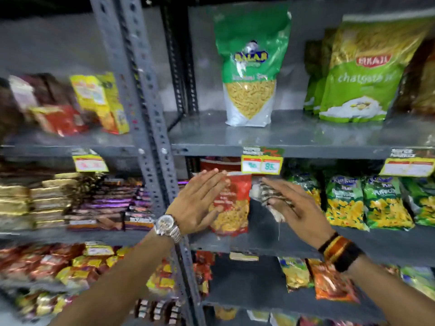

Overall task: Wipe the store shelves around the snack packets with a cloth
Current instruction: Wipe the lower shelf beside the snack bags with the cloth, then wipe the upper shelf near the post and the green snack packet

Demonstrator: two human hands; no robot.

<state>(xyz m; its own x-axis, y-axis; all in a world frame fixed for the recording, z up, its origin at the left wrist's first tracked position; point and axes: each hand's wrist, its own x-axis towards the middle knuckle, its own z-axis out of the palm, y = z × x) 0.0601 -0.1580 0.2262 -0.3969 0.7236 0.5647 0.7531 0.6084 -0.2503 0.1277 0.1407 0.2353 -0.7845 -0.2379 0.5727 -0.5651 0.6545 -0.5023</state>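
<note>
My left hand, with a silver watch at the wrist, is flat with fingers extended against the left side of a red snack packet that stands upright on the middle grey shelf. My right hand is to the packet's right, over a bare patch of that shelf, holding a bunched grey-white cloth under its fingers; a thread hangs down from the cloth. Green puffcorn packets stand to the right of this hand.
The upper shelf holds a green-white Balaji packet and green Bikaji packets. A yellow price tag hangs from its edge above my hands. A perforated grey upright divides the bays; the left bay is packed with snacks and biscuits.
</note>
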